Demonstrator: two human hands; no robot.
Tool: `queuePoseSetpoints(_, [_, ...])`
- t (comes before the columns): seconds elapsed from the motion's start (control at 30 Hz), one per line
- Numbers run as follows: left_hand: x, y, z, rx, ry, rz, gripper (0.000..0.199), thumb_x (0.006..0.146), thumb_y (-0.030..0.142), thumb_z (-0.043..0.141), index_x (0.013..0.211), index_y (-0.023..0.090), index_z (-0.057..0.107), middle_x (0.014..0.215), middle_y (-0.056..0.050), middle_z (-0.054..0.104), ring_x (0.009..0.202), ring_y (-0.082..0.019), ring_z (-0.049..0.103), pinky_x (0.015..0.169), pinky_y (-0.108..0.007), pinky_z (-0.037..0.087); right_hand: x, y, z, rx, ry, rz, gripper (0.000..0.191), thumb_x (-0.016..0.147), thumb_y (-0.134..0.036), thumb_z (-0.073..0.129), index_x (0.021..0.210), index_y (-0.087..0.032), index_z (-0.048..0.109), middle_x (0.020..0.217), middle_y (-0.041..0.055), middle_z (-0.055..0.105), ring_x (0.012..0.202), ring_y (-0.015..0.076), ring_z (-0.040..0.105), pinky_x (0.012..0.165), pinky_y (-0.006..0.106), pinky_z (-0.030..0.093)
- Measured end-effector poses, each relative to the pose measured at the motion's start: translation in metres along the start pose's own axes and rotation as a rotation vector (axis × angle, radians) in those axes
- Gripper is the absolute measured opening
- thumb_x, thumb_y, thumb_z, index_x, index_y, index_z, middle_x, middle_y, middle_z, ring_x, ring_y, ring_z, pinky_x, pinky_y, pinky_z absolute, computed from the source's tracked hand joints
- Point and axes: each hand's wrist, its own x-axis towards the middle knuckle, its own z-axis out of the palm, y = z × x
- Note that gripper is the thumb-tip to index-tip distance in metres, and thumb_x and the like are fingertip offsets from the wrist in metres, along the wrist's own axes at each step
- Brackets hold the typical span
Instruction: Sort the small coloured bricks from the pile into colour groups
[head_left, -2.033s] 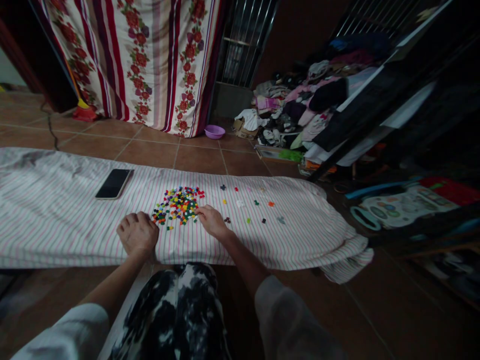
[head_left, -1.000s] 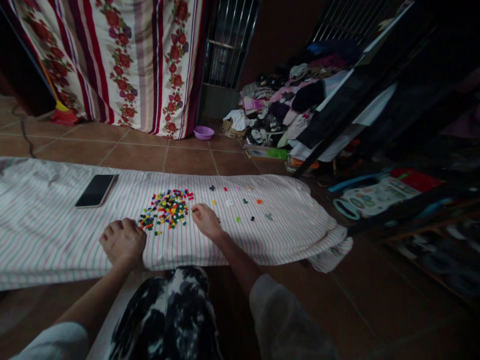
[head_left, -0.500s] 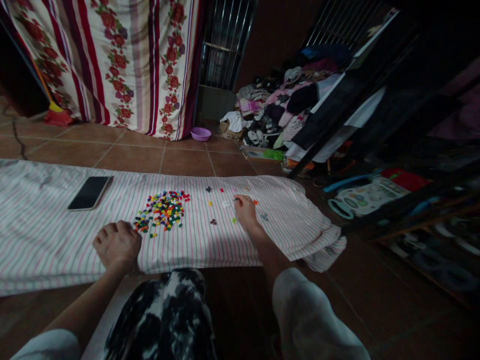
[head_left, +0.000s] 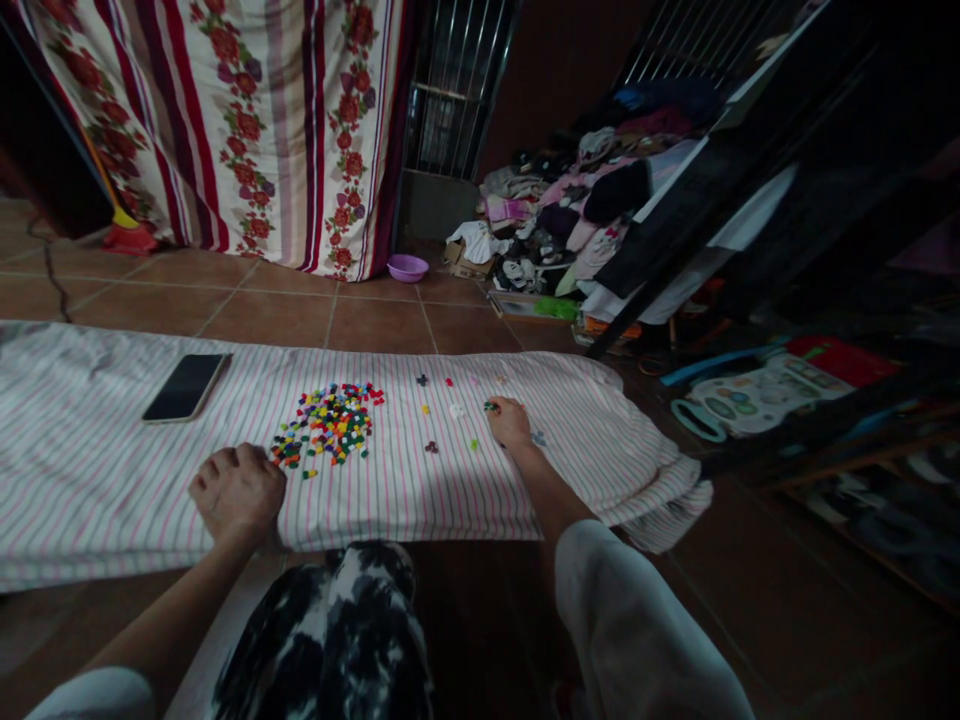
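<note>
My left hand [head_left: 238, 490] rests on the striped cloth [head_left: 420, 500] with its fingers bent and slightly apart, holding nothing that shows. Just beyond it lies a spread pile of small coloured pieces [head_left: 334, 422]. My right hand [head_left: 510, 422] is at the right part of the cloth, its fingertips together at some dark green pieces [head_left: 491, 407]. Small groups sorted by colour lie left of it: white [head_left: 457, 411], yellow [head_left: 425, 409], dark brown [head_left: 431, 447], light green [head_left: 474, 445], red [head_left: 449, 382] and dark grey [head_left: 422, 380]. A grey-blue group [head_left: 538, 438] sits beside my right wrist.
A phone [head_left: 186, 388] lies on the cloth at the left. Beyond the cloth, a purple basin [head_left: 407, 268] stands on the tiled floor by a floral curtain [head_left: 285, 130]. Heaped clothes [head_left: 570, 210] and a dark rack are at the right.
The view has shifted slightly. My right hand's fingertips have moved a little right and nearer me, and the green pieces by them show more clearly. My left hand stays in place.
</note>
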Motion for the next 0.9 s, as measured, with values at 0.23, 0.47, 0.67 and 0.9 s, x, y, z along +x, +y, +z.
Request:
queuePoseSetpoints(0.23, [-0.0006, -0.0008, 0.002, 0.002, 0.011, 0.004, 0.036, 0.089, 0.036, 0.031, 0.096, 0.015, 0.059, 0.099, -0.013, 0.057, 0.099, -0.029, 0.049, 0.082, -0.038, 0.031, -0.0003, 0.0004, 0.0013, 0.038, 0.016, -0.028, 0.029, 0.079, -0.014, 0.056, 0.104, -0.014, 0.07, 0.098, 0.0098, 0.069, 0.09, 0.0184, 0.062, 0.088, 0.027, 0.045])
queuePoseSetpoints(0.47, [-0.0004, -0.0008, 0.0012, 0.009, 0.005, 0.01, 0.035, 0.089, 0.036, 0.032, 0.096, 0.014, 0.059, 0.099, -0.014, 0.057, 0.098, -0.029, 0.05, 0.08, -0.038, 0.031, -0.0026, -0.0015, 0.0044, 0.098, 0.039, -0.056, 0.03, 0.076, -0.012, 0.054, 0.1, -0.015, 0.071, 0.098, 0.0087, 0.07, 0.094, 0.0186, 0.062, 0.091, 0.027, 0.044])
queuePoseSetpoints(0.67, [-0.0003, -0.0015, 0.002, 0.015, 0.016, 0.015, 0.036, 0.089, 0.036, 0.031, 0.097, 0.014, 0.059, 0.1, -0.014, 0.057, 0.098, -0.029, 0.049, 0.08, -0.038, 0.032, -0.0009, -0.0014, 0.0064, 0.101, 0.027, -0.105, 0.029, 0.076, -0.014, 0.056, 0.101, -0.017, 0.071, 0.101, 0.0084, 0.07, 0.095, 0.0197, 0.061, 0.092, 0.03, 0.044])
queuePoseSetpoints(0.9, [0.0003, -0.0013, 0.0015, 0.004, -0.012, 0.014, 0.039, 0.09, 0.036, 0.028, 0.099, 0.014, 0.059, 0.102, -0.015, 0.056, 0.1, -0.029, 0.049, 0.082, -0.038, 0.031, 0.0002, -0.0037, 0.0064, 0.06, 0.013, -0.072, 0.026, 0.077, -0.011, 0.055, 0.094, -0.017, 0.073, 0.096, 0.0078, 0.07, 0.092, 0.0184, 0.061, 0.09, 0.028, 0.043])
